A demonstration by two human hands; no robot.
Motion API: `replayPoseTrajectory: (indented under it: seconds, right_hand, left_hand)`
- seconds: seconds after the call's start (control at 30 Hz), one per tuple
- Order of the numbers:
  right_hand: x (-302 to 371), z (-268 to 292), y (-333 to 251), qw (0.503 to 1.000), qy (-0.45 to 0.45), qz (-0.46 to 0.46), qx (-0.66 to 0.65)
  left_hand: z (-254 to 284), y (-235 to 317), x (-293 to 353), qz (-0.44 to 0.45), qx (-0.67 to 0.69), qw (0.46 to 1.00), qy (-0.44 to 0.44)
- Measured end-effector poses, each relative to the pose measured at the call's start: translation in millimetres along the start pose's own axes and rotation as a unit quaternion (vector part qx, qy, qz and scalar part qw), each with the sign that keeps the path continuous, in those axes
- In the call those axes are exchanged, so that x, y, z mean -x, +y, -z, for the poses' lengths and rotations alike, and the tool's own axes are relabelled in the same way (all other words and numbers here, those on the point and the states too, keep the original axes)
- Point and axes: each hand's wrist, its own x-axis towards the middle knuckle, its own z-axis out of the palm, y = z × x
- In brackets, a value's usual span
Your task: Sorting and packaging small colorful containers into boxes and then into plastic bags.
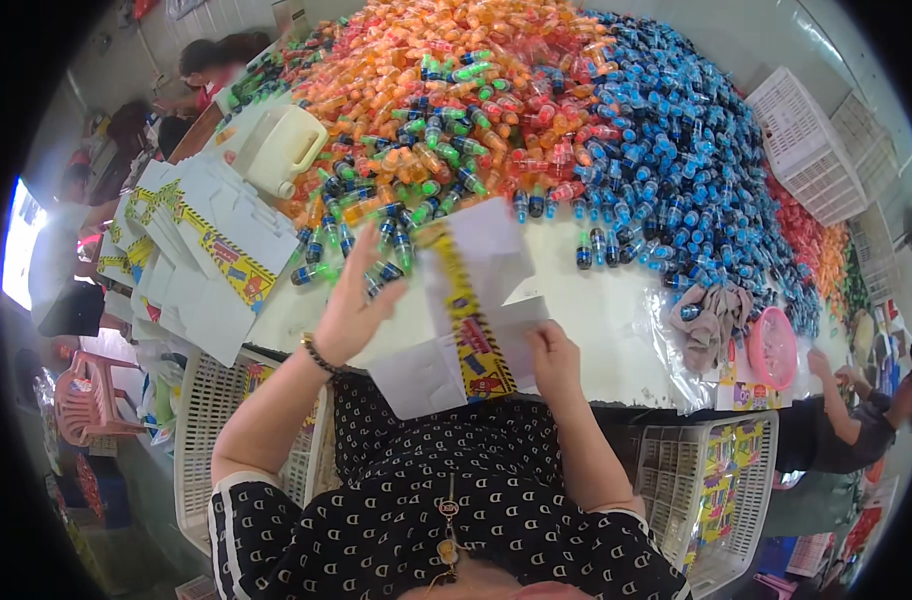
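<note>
Both hands work a flat white carton (pixel 466 310) w/ yellow strip at table edge, center: left hand (pixel 354 310) spread wide on its 9 o'clock flap, right hand (pixel 554 355) pinching the 4 o'clock corner. Carton looks unfolded, unfilled; flat stack (pixel 211 255) at 9 and bottle heap (pixel 536 110) at 12 remain.

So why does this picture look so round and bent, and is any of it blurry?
Head view: fisheye lens, so the table edge curves and the corners go black; lighting is even, with bright glare from the window on the left; the left hand and flat carton look slightly soft.
</note>
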Motion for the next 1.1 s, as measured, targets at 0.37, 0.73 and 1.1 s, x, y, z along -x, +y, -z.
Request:
replayPoseTrajectory:
  seconds: [0.37, 0.73, 1.1]
  right_hand:
    - [2.5, -12.8, -58.5, 0.881, -0.236, 0.401, 0.083]
    - [23.2, -6.6, -75.0, 0.857, -0.254, 0.362, 0.265]
    - [-5.0, -17.5, -8.4, 0.965, -0.201, 0.169, -0.011]
  left_hand:
    - [-10.6, -25.4, 40.6, 0.214, 0.311, 0.892, -0.251]
    - [-23.2, -45.7, 78.3, 0.261, 0.237, 0.932, -0.079]
    - [-40.7, -53.3, 61.8, 0.141, 0.052, 0.981, -0.126]
